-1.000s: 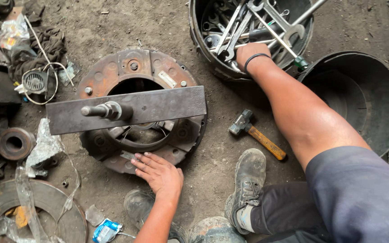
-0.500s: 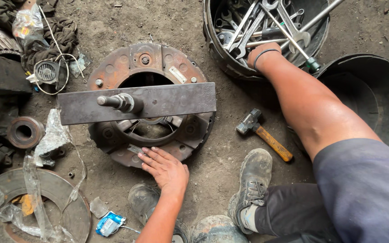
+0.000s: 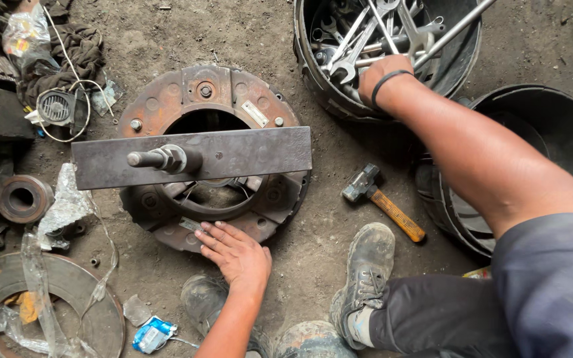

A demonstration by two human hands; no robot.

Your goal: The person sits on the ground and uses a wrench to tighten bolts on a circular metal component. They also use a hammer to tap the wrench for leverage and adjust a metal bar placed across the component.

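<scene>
A round rusty clutch cover [image 3: 223, 86] lies flat on the dirt floor. Across it sits a dark steel bar [image 3: 247, 154] with a bolt and nut [image 3: 162, 159] standing up through it. My left hand [image 3: 235, 253] rests flat on the cover's near rim, fingers spread, holding nothing. My right hand [image 3: 381, 81], with a black band on the wrist, reaches into a black bucket [image 3: 313, 73] full of wrenches [image 3: 353, 50]. Its fingers are hidden among the tools.
A wooden-handled hammer [image 3: 382, 202] lies on the ground right of the cover. Another black tub [image 3: 552, 126] stands at the right. My boots [image 3: 366, 272] are near the bottom. Rags, wire, a small ring [image 3: 22, 197] and a plastic-wrapped disc [image 3: 48, 298] crowd the left.
My view has drifted, so everything sits a little further right and lower. Both hands stay where they were, left on the rim and right in the bucket.
</scene>
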